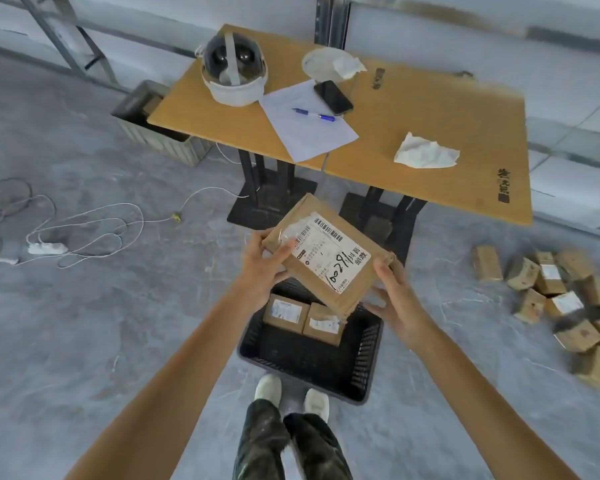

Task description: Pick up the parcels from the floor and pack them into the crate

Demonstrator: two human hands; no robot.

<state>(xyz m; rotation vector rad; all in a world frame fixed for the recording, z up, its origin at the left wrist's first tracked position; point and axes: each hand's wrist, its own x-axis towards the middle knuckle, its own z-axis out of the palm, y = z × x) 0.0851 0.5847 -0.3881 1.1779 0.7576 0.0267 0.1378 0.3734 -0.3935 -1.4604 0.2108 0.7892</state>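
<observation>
Cardboard parcel [326,258] grasped flat, left hand [264,261] and right hand [395,306] gripping opposite corners to steady it over the black crate [309,358].

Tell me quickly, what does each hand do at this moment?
Left hand: closed on the labelled parcel's left edge.
Right hand: supporting the same parcel's right corner, fingers partly open.

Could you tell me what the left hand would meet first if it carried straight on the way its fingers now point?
The left hand already grips the flat brown cardboard parcel with the white shipping label, so that comes first. Beyond it, probably the black base under the tan wooden table, though depth is unclear.
</observation>
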